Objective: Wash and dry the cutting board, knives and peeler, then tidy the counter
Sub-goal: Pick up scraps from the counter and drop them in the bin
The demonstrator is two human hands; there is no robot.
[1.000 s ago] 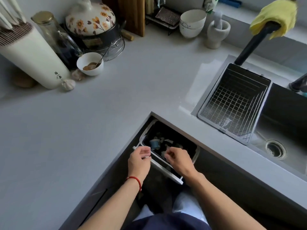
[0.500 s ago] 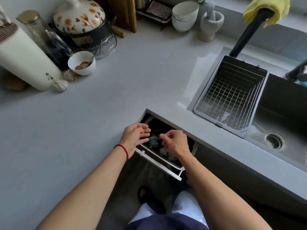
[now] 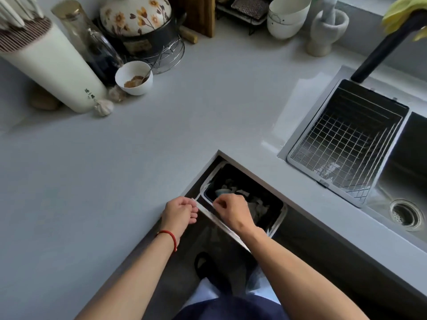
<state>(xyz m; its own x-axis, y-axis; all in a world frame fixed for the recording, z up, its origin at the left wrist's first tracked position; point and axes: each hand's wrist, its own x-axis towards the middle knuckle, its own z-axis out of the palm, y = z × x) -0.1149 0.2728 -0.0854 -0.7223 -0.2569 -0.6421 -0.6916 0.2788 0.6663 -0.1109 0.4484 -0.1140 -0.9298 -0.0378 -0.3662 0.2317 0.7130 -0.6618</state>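
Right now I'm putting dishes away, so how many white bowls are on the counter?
3: one small bowl of brown powder by the glass bottle, and two stacked bowls beside the mortar. More may be out of frame.

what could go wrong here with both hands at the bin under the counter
1. Both the left hand and the right hand work at the near rim of the bin, which sits tucked under the counter edge; knuckles could knock that edge when lifting.
2. The bin looks full of scraps; tugging the rim could spill some onto the floor.
3. The hands hover near waste, so they may need rinsing before touching clean tools.
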